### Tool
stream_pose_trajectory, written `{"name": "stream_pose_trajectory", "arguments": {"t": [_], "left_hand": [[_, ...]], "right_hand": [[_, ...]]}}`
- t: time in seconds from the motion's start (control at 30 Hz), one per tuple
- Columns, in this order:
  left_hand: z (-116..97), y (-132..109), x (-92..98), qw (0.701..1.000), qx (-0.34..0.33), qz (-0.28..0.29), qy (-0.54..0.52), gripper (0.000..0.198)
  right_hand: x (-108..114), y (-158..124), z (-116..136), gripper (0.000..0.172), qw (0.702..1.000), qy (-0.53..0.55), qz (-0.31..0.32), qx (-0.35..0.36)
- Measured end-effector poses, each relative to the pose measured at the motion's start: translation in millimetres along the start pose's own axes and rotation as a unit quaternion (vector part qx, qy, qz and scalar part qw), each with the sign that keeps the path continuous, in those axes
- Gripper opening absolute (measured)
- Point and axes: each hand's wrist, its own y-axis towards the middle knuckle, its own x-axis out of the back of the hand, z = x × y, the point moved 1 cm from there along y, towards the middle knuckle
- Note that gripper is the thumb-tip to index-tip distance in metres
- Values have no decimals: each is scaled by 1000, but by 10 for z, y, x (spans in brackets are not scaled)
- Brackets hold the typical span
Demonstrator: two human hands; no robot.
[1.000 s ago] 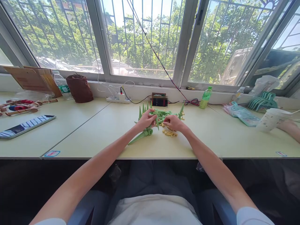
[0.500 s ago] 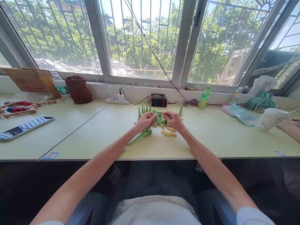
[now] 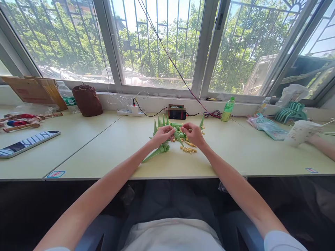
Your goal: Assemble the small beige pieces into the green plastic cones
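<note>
My left hand (image 3: 164, 135) is closed on a green plastic cone (image 3: 179, 139), whose tip points down and to the right. Close beside it, my right hand (image 3: 194, 134) has its fingertips pinched together near the cone's upper end; whatever they hold is too small to make out. Under and behind both hands lies a pile of green cone pieces (image 3: 176, 124), with several cones (image 3: 159, 122) upright at its left. Nested cones (image 3: 157, 152) lie on their side near my left wrist. Small yellow pieces (image 3: 188, 150) are scattered below my right hand.
A phone-like device (image 3: 177, 113) leans behind the pile. A green bottle (image 3: 228, 109) stands at the back right, with a white cup (image 3: 303, 133) and another person's arm (image 3: 323, 146) farther right. At left are a phone (image 3: 28, 143) and a brown pouch (image 3: 87, 100).
My hands stay almost in place, with the held cone's tip shifted slightly down and right. At the far right, the other person's hand has moved behind the cup.
</note>
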Motion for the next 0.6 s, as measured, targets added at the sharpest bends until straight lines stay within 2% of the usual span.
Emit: {"name": "stream_pose_trajectory", "arguments": {"t": [0.37, 0.6], "left_hand": [[14, 1, 8, 1000, 19, -10, -2, 41], [-46, -38, -3, 997, 0, -26, 72, 41]], "right_hand": [[-16, -24, 22, 21, 999, -8, 36, -2], [-38, -32, 5, 19, 998, 10, 65, 1]]}}
